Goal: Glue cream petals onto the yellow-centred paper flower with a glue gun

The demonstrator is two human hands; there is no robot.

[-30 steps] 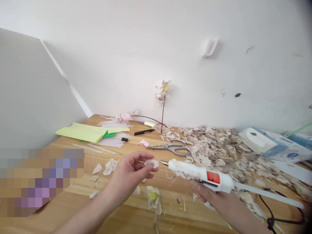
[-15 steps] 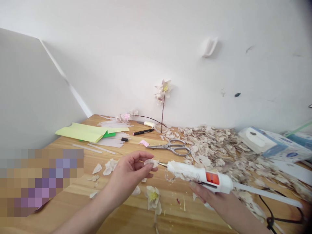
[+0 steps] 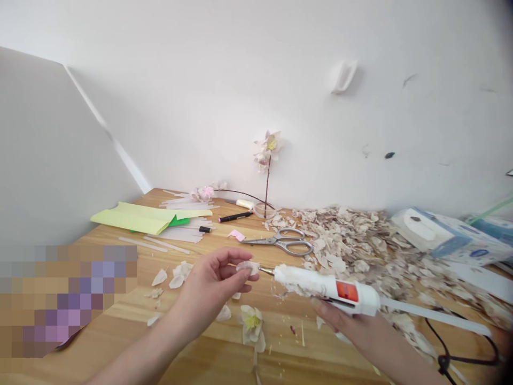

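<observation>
Between the thumb and fingers of my left hand [image 3: 218, 280] is a pale dried petal [image 3: 247, 266]. My right hand [image 3: 347, 329] grips a white hot glue gun [image 3: 320, 286] from below. Its metal nozzle points left and meets, or nearly meets, the petal's right edge. A long glue stick [image 3: 436, 316] sticks out of the gun's back. Below my hands lies a flower [image 3: 252, 325] with pale petals and a yellow centre. Loose petals [image 3: 181, 274] are scattered to the left of my left hand.
Grey-handled scissors [image 3: 282, 241] lie behind the glue gun. A large heap of dried petals [image 3: 348, 235] spreads to the right, beside a tissue pack [image 3: 444, 235]. Yellow paper [image 3: 148, 216], glue sticks [image 3: 184, 233] and a black marker [image 3: 235, 217] lie at the back left. A flower stem [image 3: 267, 184] stands against the wall.
Almost nothing differs. The glue gun's rear end has shifted very slightly left, while the nozzle stays at the petal in my left hand.
</observation>
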